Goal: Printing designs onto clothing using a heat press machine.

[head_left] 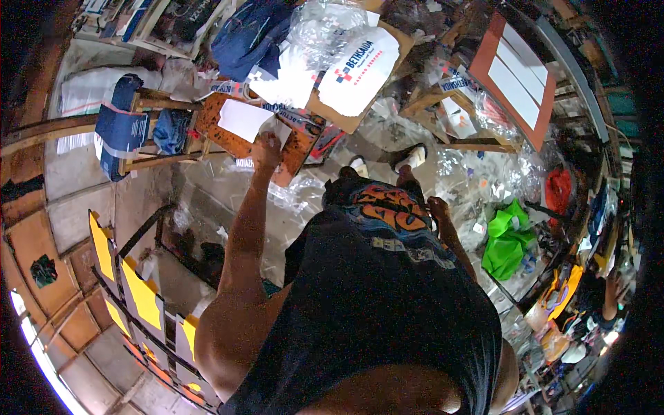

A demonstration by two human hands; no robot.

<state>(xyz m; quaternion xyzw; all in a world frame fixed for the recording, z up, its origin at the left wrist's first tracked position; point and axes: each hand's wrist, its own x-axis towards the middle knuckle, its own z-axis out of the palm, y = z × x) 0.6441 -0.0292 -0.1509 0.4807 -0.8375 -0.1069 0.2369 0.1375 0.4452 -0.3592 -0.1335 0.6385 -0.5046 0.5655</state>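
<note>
My left hand point(268, 145) has its fingers bent together at the right end of a white sheet point(238, 117), gripping what looks like its corner, over a speckled orange-brown board point(214, 135). Just beyond lie printed white bags point(353, 69) on cardboard point(394, 52), crumpled clear plastic point(325, 28) and dark blue fabric point(242, 41). My right hand point(437, 207) hangs low beside my leg, its fingers curled; what they hold, if anything, is too small to make out.
A framed panel point(519, 76) stands upper right; a folded blue bundle point(117, 131) rests on a wooden rack at left. Yellow-panelled racks point(142, 290) stand lower left. Loose plastic and a green bag point(505, 238) litter the right side. Another person's arm point(609, 301) shows at far right.
</note>
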